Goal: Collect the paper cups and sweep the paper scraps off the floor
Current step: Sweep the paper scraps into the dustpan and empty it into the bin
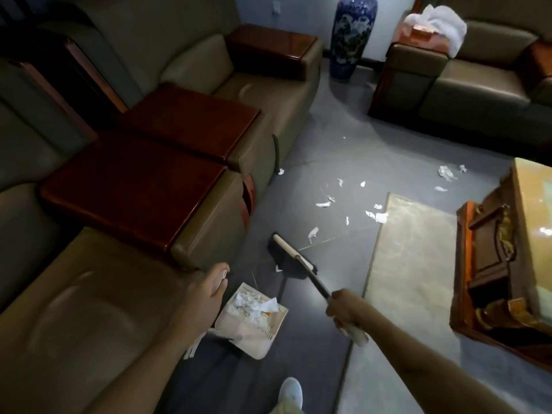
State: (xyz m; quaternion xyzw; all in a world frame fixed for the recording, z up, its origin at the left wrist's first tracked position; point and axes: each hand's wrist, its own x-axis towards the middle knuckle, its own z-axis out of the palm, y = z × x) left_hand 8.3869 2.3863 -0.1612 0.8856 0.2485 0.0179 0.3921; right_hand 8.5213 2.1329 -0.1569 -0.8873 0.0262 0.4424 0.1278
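The right hand [346, 312] wraps the broom [291, 256] handle, the left hand [213, 286] grips the dustpan [248, 336] handle; short, low strokes should draw the paper scraps [322, 204] toward it.

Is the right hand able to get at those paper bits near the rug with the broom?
Probably yes. The right hand grips the broom, and its head sits on bare floor just short of the paper scraps, with nothing standing between. The left hand only holds the dustpan.

Olive sofas [119, 294], grey floor [343, 144], blue vase [354, 34].
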